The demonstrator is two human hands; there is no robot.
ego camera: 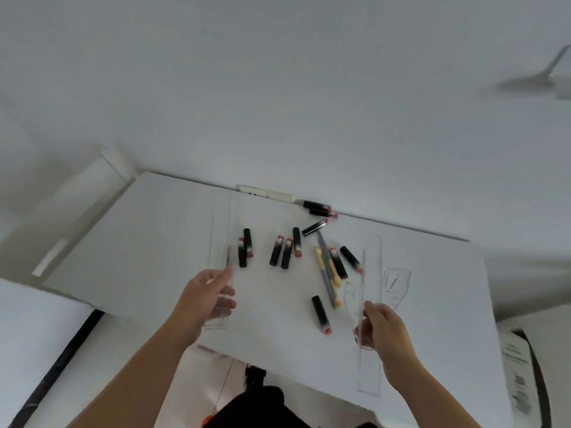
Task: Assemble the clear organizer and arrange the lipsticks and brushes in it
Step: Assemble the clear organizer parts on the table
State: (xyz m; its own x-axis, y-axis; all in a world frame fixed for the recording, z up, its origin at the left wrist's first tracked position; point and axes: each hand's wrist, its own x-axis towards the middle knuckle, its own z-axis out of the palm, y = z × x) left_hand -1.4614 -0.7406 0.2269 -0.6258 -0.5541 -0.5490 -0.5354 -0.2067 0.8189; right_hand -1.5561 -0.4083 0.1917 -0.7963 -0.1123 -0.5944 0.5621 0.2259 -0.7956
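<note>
Gripping one clear panel (221,242) in our left hand (207,299) and another panel (369,291) in our right hand (380,327), fingers curled around each, we see lipsticks (296,242) lying between them.

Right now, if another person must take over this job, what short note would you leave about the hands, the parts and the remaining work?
Left hand grips a long clear panel at its near end. Right hand grips a second long clear panel. Two small clear pieces lie by the right panel. The lipsticks and brushes lie loose on the white table.
Done: nothing joined yet, as far as I can see.
Left: assemble the organizer, then put in the lipsticks and brushes.
</note>
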